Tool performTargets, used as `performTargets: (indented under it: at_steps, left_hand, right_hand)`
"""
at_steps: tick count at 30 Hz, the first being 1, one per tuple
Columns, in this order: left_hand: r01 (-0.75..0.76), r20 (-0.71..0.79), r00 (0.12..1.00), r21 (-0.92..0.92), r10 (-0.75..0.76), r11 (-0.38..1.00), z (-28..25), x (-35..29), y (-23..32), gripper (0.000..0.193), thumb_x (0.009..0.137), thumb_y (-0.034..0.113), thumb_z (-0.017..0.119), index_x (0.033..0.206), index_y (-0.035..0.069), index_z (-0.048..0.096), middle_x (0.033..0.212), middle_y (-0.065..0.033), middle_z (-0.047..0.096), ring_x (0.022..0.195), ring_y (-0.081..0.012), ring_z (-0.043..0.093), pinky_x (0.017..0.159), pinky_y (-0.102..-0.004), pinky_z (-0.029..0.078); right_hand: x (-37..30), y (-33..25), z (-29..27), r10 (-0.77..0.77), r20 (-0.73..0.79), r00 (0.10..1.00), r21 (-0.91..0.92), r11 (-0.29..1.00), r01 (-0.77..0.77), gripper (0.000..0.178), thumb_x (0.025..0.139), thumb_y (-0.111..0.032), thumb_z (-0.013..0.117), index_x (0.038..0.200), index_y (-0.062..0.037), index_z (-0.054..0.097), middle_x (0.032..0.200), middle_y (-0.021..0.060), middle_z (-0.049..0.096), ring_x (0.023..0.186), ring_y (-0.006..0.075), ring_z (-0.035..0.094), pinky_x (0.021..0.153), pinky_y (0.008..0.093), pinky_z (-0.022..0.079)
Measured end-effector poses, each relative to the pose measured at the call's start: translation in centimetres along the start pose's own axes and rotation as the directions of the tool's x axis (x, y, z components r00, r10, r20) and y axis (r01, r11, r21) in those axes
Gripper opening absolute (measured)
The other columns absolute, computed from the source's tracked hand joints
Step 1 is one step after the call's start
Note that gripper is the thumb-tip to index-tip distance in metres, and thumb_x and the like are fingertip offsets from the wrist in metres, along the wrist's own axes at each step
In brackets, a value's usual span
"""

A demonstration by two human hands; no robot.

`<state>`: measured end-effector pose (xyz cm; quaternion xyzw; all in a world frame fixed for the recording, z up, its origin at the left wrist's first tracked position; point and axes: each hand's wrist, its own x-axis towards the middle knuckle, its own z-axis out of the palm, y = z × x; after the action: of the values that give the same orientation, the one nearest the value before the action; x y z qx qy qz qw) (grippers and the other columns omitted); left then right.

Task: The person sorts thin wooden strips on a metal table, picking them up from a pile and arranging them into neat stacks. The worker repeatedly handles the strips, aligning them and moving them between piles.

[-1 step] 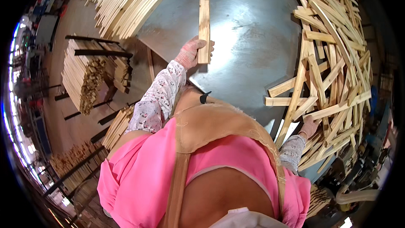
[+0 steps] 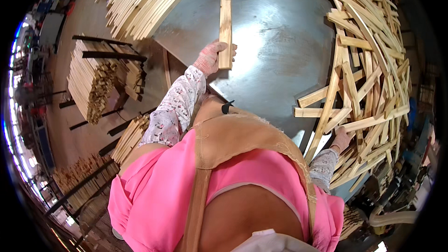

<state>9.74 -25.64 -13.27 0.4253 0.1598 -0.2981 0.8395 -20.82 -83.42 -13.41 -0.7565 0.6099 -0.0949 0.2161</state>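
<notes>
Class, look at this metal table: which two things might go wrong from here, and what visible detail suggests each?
The left hand grips a wooden strip near its closest end, so the strip might swing or tip. The right hand is at a jumbled heap of crossed strips, which might slide and pinch it.

Head view: wide fisheye, worn at head height by the metal table [image 2: 275,65], facing steeply down at near range.

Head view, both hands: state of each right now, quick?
Left hand: closed, holding the near end of a wooden strip.
Right hand: at the strip pile; open or closed cannot be told.
</notes>
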Motion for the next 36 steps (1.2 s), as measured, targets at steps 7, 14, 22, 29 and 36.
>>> performTargets:
  at_steps: [7,14,22,29,36]
  left_hand:
    - [-0.176,-0.159,0.974,-0.082,0.161,0.981,-6.7,-5.7,-1.2,0.048,0.107,0.044,0.068,0.129,0.001,0.064,0.097,-0.0126,0.066,0.076,-0.0210,0.065,0.059,-0.0395,0.062]
    - [-0.170,-0.154,0.973,0.040,0.175,0.985,-9.3,-13.5,-0.3,0.058,0.110,0.057,0.054,0.137,0.007,0.066,0.075,-0.0042,0.062,0.059,-0.0199,0.064,0.055,-0.0350,0.055]
    - [-0.481,-0.017,0.876,-0.025,0.481,0.876,-15.3,-18.4,-0.2,0.056,0.113,0.049,0.054,0.150,0.007,0.053,0.078,-0.0008,0.060,0.061,-0.0157,0.060,0.055,-0.0309,0.052]
    - [-0.467,-0.286,0.784,0.311,0.550,0.828,-17.2,-17.1,-1.9,0.047,0.116,0.042,0.052,0.130,0.000,0.067,0.106,-0.0084,0.074,0.104,-0.0160,0.066,0.095,-0.0303,0.054]
    - [-0.069,0.135,0.578,0.991,0.805,-0.116,-19.9,-18.0,4.5,0.054,0.090,0.031,0.081,0.137,0.010,0.065,0.139,-0.0147,0.065,0.136,-0.0310,0.059,0.114,-0.0462,0.045]
  right_hand:
    - [-8.9,-7.5,5.2,-0.127,-0.184,0.975,0.279,0.944,0.176,0.049,0.103,-0.029,0.066,0.118,0.0179,0.067,0.105,0.0270,0.076,0.091,0.0373,0.071,0.082,0.0473,0.056]
    - [-28.4,-16.0,16.9,-0.359,0.644,0.675,0.518,0.854,-0.040,0.039,0.105,-0.036,0.072,0.109,0.0031,0.071,0.079,0.0077,0.069,0.059,0.0178,0.063,0.053,0.0322,0.051]
    - [-51.5,-30.9,16.9,-0.653,0.749,-0.111,0.656,0.754,-0.012,0.040,0.105,-0.035,0.063,0.125,-0.0003,0.070,0.094,0.0101,0.071,0.080,0.0139,0.066,0.070,0.0297,0.053]
    - [-58.3,-33.4,14.8,-0.722,0.673,-0.158,0.723,0.599,0.344,0.055,0.099,-0.029,0.068,0.144,0.0021,0.062,0.119,0.0138,0.074,0.107,0.0219,0.067,0.099,0.0337,0.053]
    - [-51.0,-32.5,17.2,-0.667,0.718,-0.199,0.645,0.531,0.549,0.055,0.101,-0.028,0.057,0.150,-0.0044,0.059,0.120,0.0241,0.074,0.111,0.0381,0.070,0.101,0.0436,0.054]
